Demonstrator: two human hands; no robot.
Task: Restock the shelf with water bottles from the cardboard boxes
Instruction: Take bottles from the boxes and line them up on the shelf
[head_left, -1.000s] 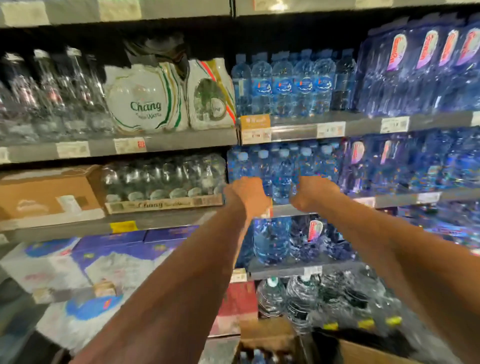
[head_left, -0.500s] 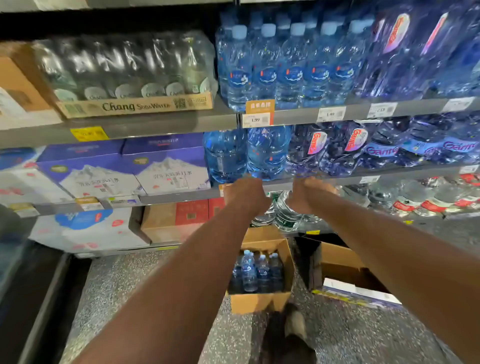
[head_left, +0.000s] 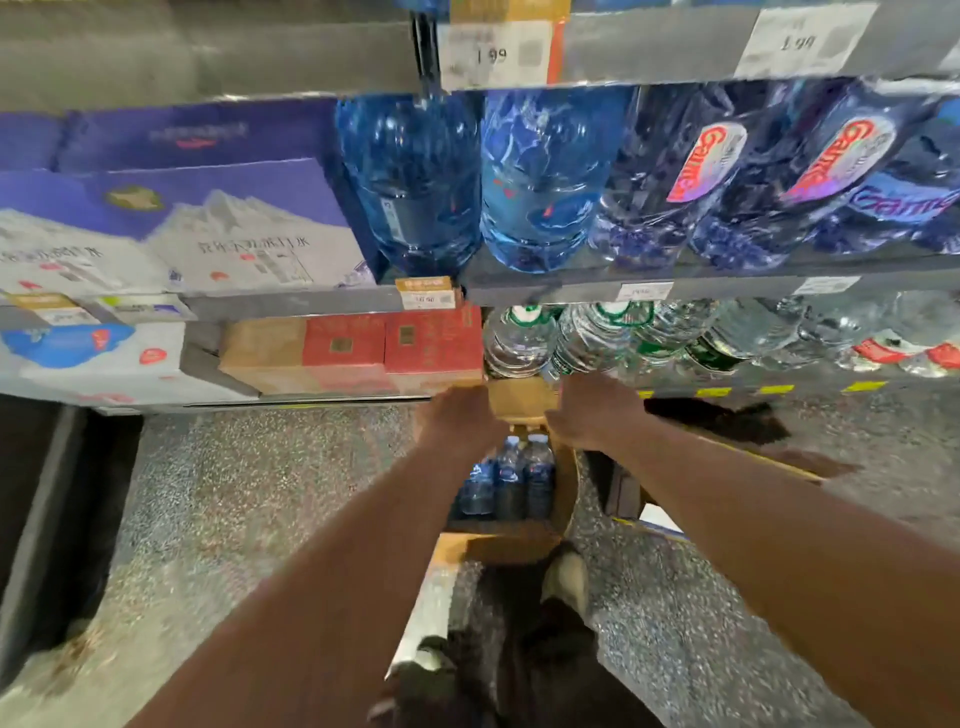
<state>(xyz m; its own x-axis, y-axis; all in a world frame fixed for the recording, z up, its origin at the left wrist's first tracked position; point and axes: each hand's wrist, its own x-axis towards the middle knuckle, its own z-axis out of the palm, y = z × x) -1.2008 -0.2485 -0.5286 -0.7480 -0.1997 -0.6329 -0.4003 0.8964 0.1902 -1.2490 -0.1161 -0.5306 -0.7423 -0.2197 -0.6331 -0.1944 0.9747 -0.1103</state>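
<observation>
1. The bottles (head_left: 511, 475) stand upright in the box (head_left: 565, 488), just below both hands, which are equally near.
2. Left hand (head_left: 460, 423): fingers hidden, cannot tell.
3. Right hand (head_left: 592, 415): fingers look straight.

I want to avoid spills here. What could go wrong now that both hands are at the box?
The flap lies between the left hand and the right hand; it may snag bottles as they are lifted out. A shoe is close to the box; a step might knock it.
</observation>
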